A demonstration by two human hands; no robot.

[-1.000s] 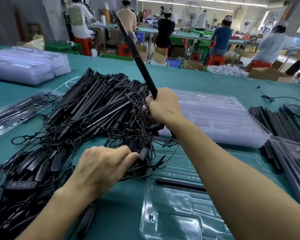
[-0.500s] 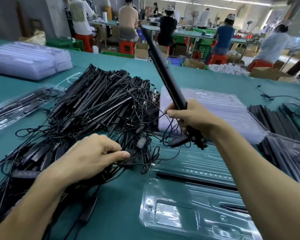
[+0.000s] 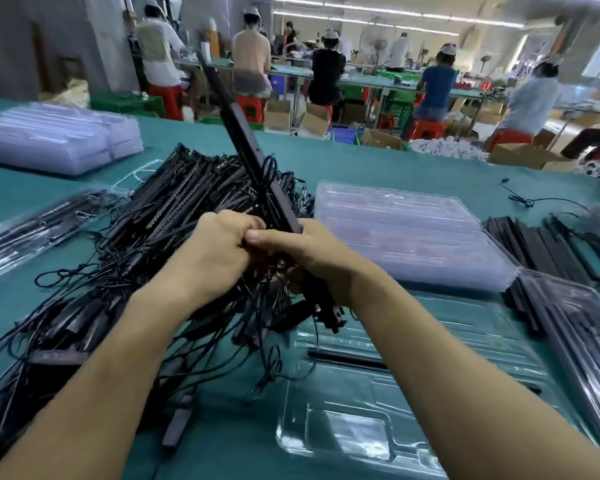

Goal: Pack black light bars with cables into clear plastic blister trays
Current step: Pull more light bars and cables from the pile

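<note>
My right hand (image 3: 309,258) grips a long black light bar (image 3: 246,147) near its lower end; the bar slants up and away to the left. My left hand (image 3: 212,254) meets it from the left, fingers curled round the bar's tangled black cable at the same spot. Below both hands lies a big heap of black light bars and cables (image 3: 146,237) on the green table. An open clear blister tray (image 3: 354,420) lies in front on the right, with one black bar (image 3: 347,358) seated in it.
A stack of clear trays (image 3: 406,230) lies behind the right hand, another stack (image 3: 56,140) at the far left. Filled trays (image 3: 32,226) lie at left, black bars (image 3: 548,244) and a packed tray (image 3: 586,334) at right. Other workers sit at benches behind.
My left hand left the heap and came up to meet the right hand at the bar. The right hand drew the bar back toward the centre, its cable now bunched between both hands.
</note>
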